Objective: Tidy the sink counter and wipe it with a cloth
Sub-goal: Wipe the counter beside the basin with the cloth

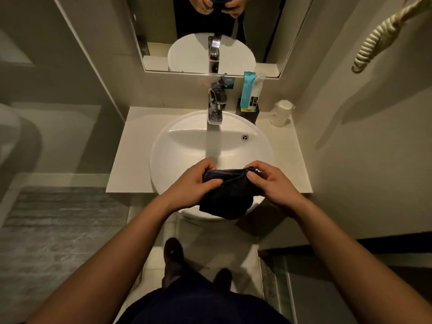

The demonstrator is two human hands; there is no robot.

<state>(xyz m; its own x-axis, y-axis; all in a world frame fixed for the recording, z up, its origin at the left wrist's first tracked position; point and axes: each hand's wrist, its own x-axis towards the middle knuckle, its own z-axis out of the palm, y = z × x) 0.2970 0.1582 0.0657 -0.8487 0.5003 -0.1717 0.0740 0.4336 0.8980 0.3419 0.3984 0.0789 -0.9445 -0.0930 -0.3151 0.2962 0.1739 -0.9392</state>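
Observation:
A dark cloth [228, 197] hangs above the front rim of the round white basin [187, 146]. My left hand [191, 183] grips the cloth's upper left corner. My right hand [273, 183] pinches its upper right edge. The pale stone counter [131, 160] surrounds the basin. At the back right of the counter stands a black holder [248, 113] with a blue and white packet [250, 92] in it, and an upturned wrapped cup [280, 113] sits in the corner.
A chrome tap [216, 106] rises behind the basin under a wall mirror [187, 31]. Walls close in on the right and left of the counter. A twisted rope [383, 33] hangs on the right wall. Grey floor tiles [58, 230] lie to the left.

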